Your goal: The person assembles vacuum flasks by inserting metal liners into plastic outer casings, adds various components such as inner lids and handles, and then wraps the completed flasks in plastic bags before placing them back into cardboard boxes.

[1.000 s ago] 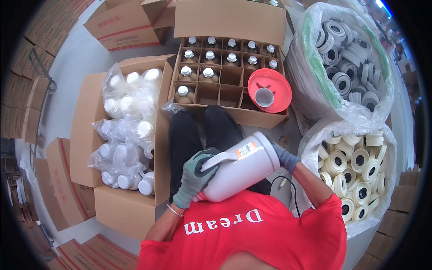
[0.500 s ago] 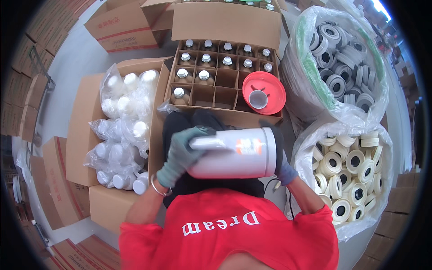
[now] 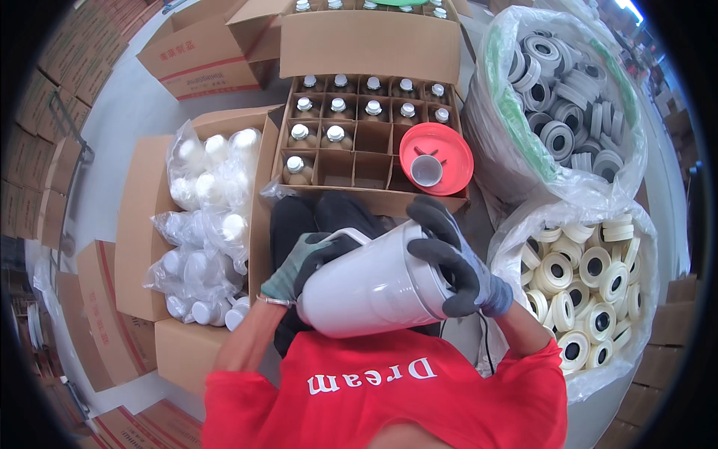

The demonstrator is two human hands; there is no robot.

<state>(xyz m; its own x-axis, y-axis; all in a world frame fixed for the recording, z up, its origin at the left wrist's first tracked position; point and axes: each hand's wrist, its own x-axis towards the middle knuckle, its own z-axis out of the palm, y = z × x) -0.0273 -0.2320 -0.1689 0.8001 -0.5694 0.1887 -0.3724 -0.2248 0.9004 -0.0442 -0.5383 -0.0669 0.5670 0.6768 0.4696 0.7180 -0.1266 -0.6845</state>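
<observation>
Over my lap lies a big, glossy pale grey jug point(image 3: 366, 284) with a side handle, tilted so that its wider, rimmed end is up and to the right. My left hand point(image 3: 310, 262), in a green and dark grey glove, is closed at the handle. At the wider end, the gloved fingers of my right hand point(image 3: 452, 262) curl over the rim, and they hide part of what is there. Just beyond my knees stands a divided carton point(image 3: 359, 198) of white-capped bottles point(image 3: 334, 137), with several cells unfilled. A red round dish point(image 3: 456, 161) with a small cup point(image 3: 427, 170) rests on its right corner.
On the left, an open carton point(image 3: 142, 224) holds white bottles point(image 3: 200, 266) in clear plastic bags. Grey ring-shaped parts point(image 3: 557, 138) fill a large plastic sack at the right, and cream ones point(image 3: 598, 325) fill a nearer sack. Further cartons point(image 3: 198, 60) surround me.
The jug has turned and tilted, its rimmed end now nearer me and its orange label out of sight. My right hand has shifted onto the rim, and the left now sits at the handle.
</observation>
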